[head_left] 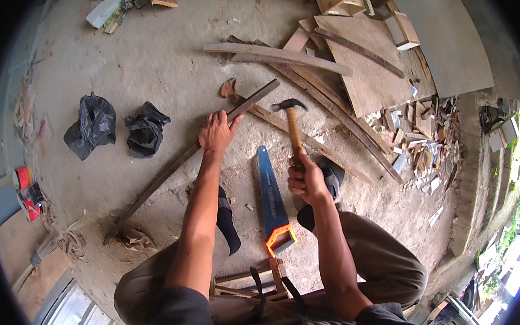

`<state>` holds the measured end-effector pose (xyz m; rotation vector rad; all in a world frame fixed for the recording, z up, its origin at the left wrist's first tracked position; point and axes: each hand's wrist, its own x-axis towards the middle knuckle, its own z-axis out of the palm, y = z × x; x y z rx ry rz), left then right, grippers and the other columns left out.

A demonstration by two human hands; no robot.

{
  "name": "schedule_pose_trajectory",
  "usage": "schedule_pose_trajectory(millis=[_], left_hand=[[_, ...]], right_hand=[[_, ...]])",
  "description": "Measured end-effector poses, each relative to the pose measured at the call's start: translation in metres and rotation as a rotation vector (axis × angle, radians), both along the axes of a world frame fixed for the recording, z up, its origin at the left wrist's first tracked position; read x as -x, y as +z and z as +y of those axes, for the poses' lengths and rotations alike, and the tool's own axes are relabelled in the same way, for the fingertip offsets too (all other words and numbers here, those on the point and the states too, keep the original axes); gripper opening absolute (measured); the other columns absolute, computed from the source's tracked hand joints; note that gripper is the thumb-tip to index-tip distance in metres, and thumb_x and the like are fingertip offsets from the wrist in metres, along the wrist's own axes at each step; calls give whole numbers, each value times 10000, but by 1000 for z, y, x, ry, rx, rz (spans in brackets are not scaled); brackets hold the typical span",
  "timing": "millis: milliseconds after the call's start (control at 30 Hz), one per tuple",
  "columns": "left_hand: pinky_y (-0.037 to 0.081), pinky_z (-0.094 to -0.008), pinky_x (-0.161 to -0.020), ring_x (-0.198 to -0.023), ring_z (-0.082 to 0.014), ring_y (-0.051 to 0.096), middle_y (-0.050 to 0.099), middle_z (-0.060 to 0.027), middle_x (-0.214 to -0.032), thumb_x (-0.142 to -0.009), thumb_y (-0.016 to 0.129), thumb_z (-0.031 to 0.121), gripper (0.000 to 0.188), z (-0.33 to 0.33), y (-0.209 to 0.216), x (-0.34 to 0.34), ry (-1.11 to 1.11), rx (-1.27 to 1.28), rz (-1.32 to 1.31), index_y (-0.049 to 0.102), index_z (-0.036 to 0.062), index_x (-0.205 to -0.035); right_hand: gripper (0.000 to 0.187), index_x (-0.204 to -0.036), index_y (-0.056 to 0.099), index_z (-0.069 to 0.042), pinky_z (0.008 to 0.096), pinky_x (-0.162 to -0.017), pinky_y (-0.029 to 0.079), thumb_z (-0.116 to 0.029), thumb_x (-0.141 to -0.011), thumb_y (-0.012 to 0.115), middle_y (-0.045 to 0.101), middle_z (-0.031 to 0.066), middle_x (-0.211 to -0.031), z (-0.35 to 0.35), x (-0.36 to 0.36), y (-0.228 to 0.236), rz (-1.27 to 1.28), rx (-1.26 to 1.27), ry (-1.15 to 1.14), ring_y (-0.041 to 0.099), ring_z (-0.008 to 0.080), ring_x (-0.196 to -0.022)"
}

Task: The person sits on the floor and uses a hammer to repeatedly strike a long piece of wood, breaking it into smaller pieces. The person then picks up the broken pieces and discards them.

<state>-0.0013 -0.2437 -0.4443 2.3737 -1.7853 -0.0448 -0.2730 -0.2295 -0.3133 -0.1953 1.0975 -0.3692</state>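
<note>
Wooden batten [177, 166] is seemingly being steadied, left hand [215, 131] clamped on it, right hand's [307, 178] fingers round a claw hammer [294, 126] to its right, any blow needing aim.

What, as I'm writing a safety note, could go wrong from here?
A stray swing of the wooden-handled, dark-headed claw hammer in the right hand could strike the bare left hand on the long, dark wooden strip.

The blue-bladed, orange-handled handsaw lies between the dark-covered feet; a shifting foot might catch its edge.
</note>
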Motion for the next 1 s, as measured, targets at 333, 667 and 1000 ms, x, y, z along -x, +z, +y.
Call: schedule_pose_trajectory(millis=[333,667,1000], left_hand=[[587,-401,-618,-902,-268,675,680,-131,-876,-952,448,658,634,1,-2,0,-5,35,3,602,43,-955],[576,-424,-625,-881,-298,674,685,-149,-885,-959,485,619,605,3,2,0,-19,30,57,619,31,-1000],[585,-454,-695,-891,-351,692,690,-207,-938,-969,473,605,643,-5,6,19,-13,-113,148,612,28,-1217]], right_hand=[[477,-886,471,-114,260,-386,246,-560,-1035,393,308,-46,-597,16,-26,2,68,133,-7,274,79,-414],[491,-822,471,-86,263,-380,339,-511,-1052,384,399,-31,-583,53,-34,-21,403,414,39,395,79,-426],[457,-846,473,-87,232,-395,336,-488,-1054,402,393,-42,-594,74,-42,-67,543,653,68,385,58,-442]])
